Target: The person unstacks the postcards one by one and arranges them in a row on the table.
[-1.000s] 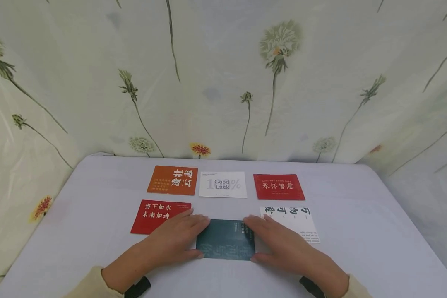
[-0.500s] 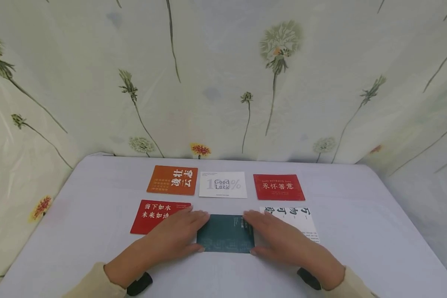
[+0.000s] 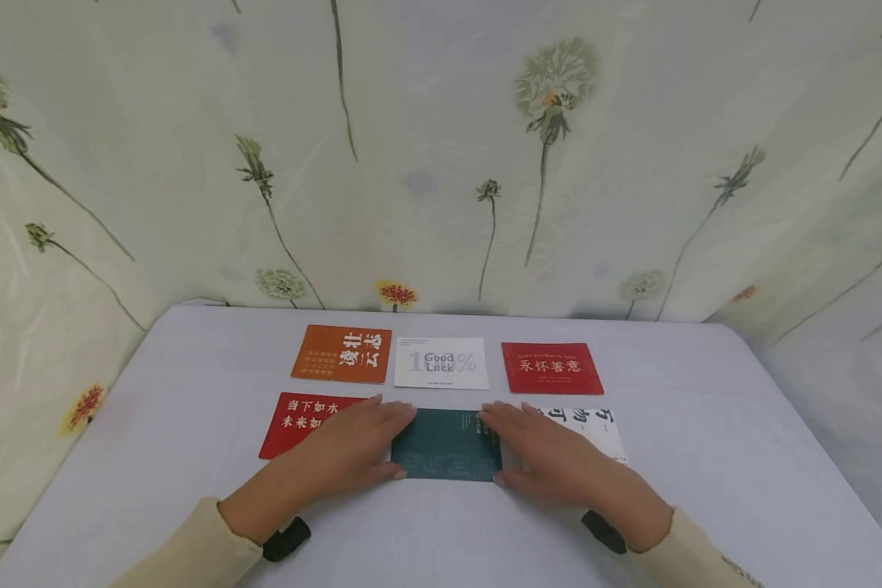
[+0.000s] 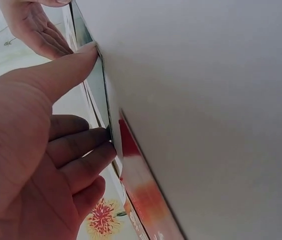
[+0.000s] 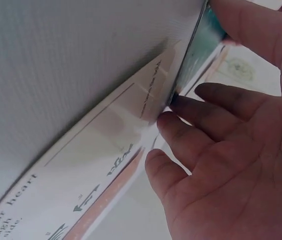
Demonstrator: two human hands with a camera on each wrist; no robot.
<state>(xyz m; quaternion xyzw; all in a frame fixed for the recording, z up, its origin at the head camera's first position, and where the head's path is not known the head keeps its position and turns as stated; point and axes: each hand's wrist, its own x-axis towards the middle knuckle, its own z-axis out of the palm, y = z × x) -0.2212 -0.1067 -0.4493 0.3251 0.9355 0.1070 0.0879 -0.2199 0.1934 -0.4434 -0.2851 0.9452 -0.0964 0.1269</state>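
A dark green postcard lies between both hands at the front middle of the table, in line with the row's cards on either side. My left hand holds its left end, thumb at the near corner and fingers at the far one. At the other end my right hand grips it likewise. The left forefinger side overlaps a red postcard; the right hand partly covers a white postcard with dark characters. In the left wrist view the thumb touches the green card's edge.
Behind stand three more postcards in a row: an orange one, a white "Good Luck" one and a red one. A white cloth covers the table. A floral curtain rises at the back and sides.
Both hands have moved the green postcard forward, away from the person, until it sits level with the red and white cards beside it. The other cards stay put.
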